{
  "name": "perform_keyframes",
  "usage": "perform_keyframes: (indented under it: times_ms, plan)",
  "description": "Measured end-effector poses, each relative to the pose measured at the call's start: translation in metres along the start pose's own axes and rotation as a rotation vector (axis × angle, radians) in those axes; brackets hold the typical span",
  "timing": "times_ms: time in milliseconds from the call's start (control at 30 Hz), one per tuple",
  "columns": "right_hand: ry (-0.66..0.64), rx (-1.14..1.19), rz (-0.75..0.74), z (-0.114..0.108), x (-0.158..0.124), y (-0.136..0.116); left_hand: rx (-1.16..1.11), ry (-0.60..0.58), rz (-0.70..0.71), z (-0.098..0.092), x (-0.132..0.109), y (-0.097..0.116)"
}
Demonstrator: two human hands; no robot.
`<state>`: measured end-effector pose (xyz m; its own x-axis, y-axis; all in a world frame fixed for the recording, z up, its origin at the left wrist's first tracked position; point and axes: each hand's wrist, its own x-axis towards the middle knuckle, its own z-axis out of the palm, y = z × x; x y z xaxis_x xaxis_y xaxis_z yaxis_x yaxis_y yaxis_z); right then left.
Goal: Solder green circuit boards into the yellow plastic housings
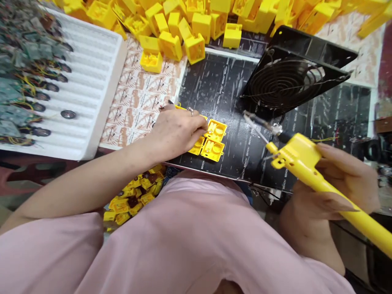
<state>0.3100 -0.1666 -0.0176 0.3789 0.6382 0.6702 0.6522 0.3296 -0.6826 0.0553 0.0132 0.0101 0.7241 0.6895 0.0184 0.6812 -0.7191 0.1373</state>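
Note:
My left hand (176,128) rests palm down on the black mat (226,94), fingers curled over a cluster of small yellow plastic housings (214,141); a ring sits on one finger. Its fingertips press on the left housings, and what lies under the palm is hidden. My right hand (339,179) is closed around the yellow handle of a soldering iron (300,159). The iron's metal tip (252,122) points left and hangs above the mat, a little to the right of the housings.
A black fan with a wire grille (288,81) stands tilted at the back right. A heap of yellow housings (190,24) fills the far edge. A white slotted tray (88,90) with circuit boards and small speakers lies left. More yellow parts (134,200) sit below the table edge.

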Motion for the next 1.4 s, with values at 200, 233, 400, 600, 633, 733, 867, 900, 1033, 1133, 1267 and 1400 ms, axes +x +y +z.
perform_keyframes:
  times_ms: [200,233,400,600,633,733,867,900,1033,1133,1267,1400]
  plan:
    - [-0.069,-0.006,-0.116,-0.005,-0.001,0.022,0.059,-0.069,-0.04,0.002,0.007,0.006]
    - [-0.121,-0.008,-0.126,-0.004,0.0,0.021,0.055,-0.073,-0.05,0.001,0.007,0.006]
    - [-0.239,0.028,-0.201,0.008,0.011,0.012,0.025,-0.096,-0.125,-0.001,0.015,0.006]
    - [-0.304,-0.012,-0.365,0.026,0.026,0.015,-0.012,-0.133,-0.171,-0.005,0.027,0.01]
    - [-0.31,-0.021,-0.38,0.028,0.028,0.014,-0.02,-0.141,-0.178,-0.005,0.027,0.01]
    - [-0.338,-0.017,-0.428,0.033,0.033,0.012,-0.041,-0.129,-0.163,-0.004,0.028,0.009]
    - [-0.403,-0.01,-0.461,0.032,0.041,0.008,-0.045,-0.097,-0.121,0.0,0.029,0.005]
    - [-0.413,-0.01,-0.447,0.03,0.042,0.006,-0.044,-0.102,-0.121,0.0,0.03,0.005]
    - [-0.391,-0.051,-0.324,0.018,0.041,0.004,-0.062,-0.131,-0.142,-0.002,0.032,0.006]
    - [-0.357,-0.021,-0.315,0.015,0.036,0.007,-0.073,-0.134,-0.141,-0.002,0.034,0.006]
    - [-0.274,-0.02,-0.269,0.014,0.024,0.015,-0.05,-0.136,-0.13,-0.003,0.032,0.004]
    - [-0.279,-0.117,-0.155,0.006,0.014,0.022,-0.047,-0.126,-0.07,-0.006,0.027,-0.002]
